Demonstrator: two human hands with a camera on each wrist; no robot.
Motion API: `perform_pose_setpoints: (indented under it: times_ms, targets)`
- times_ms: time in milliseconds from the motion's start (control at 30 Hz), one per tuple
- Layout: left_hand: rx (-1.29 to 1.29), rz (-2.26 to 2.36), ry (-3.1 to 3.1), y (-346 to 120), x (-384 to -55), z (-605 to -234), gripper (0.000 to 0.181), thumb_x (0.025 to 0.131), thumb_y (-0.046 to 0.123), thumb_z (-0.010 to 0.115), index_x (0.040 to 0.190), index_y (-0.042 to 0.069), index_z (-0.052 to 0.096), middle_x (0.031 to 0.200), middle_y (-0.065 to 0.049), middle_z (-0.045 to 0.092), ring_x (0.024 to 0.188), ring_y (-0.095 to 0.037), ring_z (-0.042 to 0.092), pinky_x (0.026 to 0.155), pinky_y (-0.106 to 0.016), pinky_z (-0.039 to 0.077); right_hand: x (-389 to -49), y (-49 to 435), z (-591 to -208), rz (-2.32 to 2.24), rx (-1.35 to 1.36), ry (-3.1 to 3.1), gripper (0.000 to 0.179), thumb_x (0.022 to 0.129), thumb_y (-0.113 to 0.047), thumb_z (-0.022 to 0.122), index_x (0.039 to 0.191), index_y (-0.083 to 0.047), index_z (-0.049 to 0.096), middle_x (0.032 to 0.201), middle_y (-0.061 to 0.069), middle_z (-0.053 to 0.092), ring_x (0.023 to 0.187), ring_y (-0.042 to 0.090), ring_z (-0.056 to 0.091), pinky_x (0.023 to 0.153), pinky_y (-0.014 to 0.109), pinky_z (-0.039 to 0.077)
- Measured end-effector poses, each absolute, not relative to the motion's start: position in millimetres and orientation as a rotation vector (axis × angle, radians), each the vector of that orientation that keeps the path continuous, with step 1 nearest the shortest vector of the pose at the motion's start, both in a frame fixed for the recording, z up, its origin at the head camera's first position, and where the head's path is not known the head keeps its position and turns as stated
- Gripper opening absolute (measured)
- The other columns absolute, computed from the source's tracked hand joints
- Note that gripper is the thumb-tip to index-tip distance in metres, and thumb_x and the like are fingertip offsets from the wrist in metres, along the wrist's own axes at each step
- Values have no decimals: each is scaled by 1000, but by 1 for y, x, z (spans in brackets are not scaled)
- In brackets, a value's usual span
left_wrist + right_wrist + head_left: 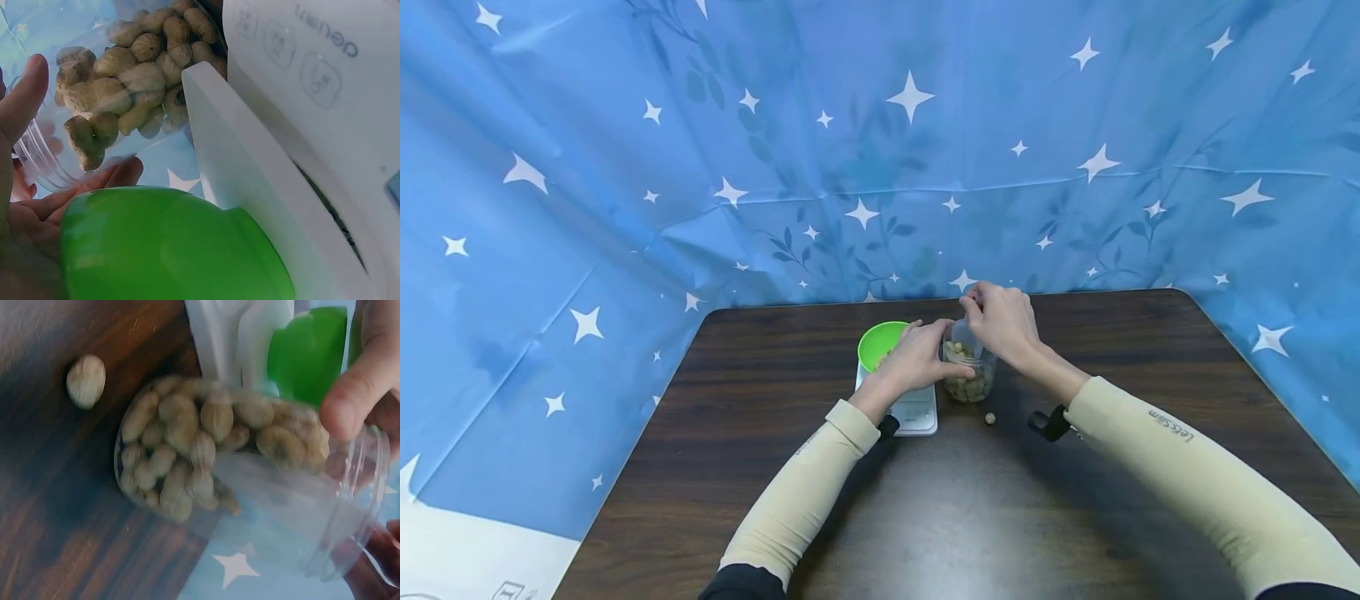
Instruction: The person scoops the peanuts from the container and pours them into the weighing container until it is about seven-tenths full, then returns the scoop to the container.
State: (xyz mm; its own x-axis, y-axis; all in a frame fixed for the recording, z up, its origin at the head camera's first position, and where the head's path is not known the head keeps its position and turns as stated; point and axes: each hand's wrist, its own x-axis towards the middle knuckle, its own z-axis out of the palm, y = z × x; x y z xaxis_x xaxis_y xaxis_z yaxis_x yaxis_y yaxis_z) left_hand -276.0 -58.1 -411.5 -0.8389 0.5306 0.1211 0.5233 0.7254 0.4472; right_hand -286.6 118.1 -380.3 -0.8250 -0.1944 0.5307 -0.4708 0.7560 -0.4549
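Observation:
A clear plastic jar (970,389) of peanuts (181,428) stands upright on the table, tipped sideways only by the wrist cameras' angle. My left hand (917,358) grips it near the rim, thumb on the near side and fingers behind. Above the mouth, my right hand (1003,321) pinches the upper end of a frosted, see-through plastic scoop (964,335), which reaches down into the jar. The scoop's lower end is hard to make out. Left of the jar, a green bowl (874,343) sits on a white kitchen scale (917,419), partly hidden by my left hand.
One loose peanut (990,418) lies on the dark wooden table (955,517), just in front of the jar. The scale's buttons (320,78) face my side. Behind the table's far edge hangs a blue cloth (850,150) with white stars.

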Motion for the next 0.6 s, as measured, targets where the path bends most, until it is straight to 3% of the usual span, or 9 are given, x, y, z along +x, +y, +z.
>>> perform_pose_setpoints:
  times_ms: [133,400,600]
  targets:
    - [907,744,2902,-59,-279,-411,83,86,51,81,146,3,51,132,-7,66,121,-18,61,120,-48,24,-288,116,-380,834,533,-2560,22,104,-13,61,100,5,71,52,2,50,38,14,35,40,31,29]
    - [879,721,2919,-60,-281,-411,79,85,52,82,143,7,54,124,0,68,117,-15,62,121,-48,22,-289,121,-381,949,416,-2484,21,103,-15,63,97,2,74,49,2,51,37,16,31,41,33,27]
    - [889,696,2932,-59,-280,-412,87,84,54,82,149,6,50,128,-5,68,123,-16,60,121,-48,22,-286,113,-389,821,616,-2562,20,104,-17,63,99,1,72,55,0,53,41,13,41,44,33,36]
